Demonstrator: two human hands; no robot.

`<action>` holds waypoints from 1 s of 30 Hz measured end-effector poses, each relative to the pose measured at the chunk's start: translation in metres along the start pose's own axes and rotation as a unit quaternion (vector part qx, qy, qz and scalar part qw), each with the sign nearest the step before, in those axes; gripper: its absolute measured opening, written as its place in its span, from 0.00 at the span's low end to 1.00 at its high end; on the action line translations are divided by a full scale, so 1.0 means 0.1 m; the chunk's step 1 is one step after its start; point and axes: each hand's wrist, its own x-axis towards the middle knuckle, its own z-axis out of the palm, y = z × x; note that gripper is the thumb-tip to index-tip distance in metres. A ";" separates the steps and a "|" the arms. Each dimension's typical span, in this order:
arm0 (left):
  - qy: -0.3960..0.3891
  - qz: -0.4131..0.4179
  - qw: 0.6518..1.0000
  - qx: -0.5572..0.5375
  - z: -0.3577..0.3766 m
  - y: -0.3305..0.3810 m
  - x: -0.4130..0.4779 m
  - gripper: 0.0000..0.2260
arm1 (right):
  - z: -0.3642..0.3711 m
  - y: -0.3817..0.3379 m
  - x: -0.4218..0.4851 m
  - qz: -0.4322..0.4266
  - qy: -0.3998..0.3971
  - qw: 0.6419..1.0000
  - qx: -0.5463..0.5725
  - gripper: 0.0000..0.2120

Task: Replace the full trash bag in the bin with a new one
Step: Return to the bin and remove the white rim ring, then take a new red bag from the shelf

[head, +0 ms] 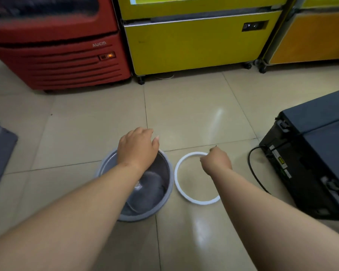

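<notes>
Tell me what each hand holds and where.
Right hand: fingers curled at the far edge of the white ring, grip unclear. Left hand: over the far rim of the bin; grip cannot be told.

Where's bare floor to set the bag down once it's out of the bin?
Widest: the tiles between the bin, white ring and yellow cabinet. Also bare: floor left of the bin, toward the red freezer, and the near tiles below bin and ring. Crowded: right of the ring, where the cable loops beside the black machine.

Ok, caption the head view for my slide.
Left hand over the far rim of the grey bin; right hand curled at the white ring lying beside it on the floor.
</notes>
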 end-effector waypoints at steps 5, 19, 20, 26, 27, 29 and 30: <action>0.024 -0.034 0.999 0.010 -1.26 -0.18 -0.29 0.17 | -0.73 -0.83 -1.05 -0.084 -0.004 0.995 -0.052 0.20; 0.194 -0.224 0.954 0.053 -5.04 -1.19 -1.75 0.16 | -2.41 -3.35 -4.11 -0.369 0.000 0.921 -0.126 0.17; 0.208 -0.240 0.946 0.062 -5.24 -1.27 -1.92 0.17 | -2.44 -3.49 -4.35 -0.394 -0.004 0.910 -0.132 0.18; 0.254 -0.342 0.896 0.124 -6.09 -1.65 -3.00 0.17 | -2.35 -3.99 -5.55 -0.521 -0.032 0.840 -0.147 0.19; 0.261 -0.361 0.885 0.137 -6.22 -1.71 -3.22 0.17 | -2.31 -4.03 -5.77 -0.542 -0.041 0.826 -0.149 0.20; 0.270 -0.391 0.865 0.162 -6.43 -1.86 -3.60 0.18 | -2.22 -4.13 -6.19 -0.583 -0.057 0.795 -0.158 0.21; 0.275 -0.406 0.854 0.172 -6.51 -1.93 -3.78 0.18 | -2.17 -4.17 -6.37 -0.602 -0.063 0.779 -0.162 0.21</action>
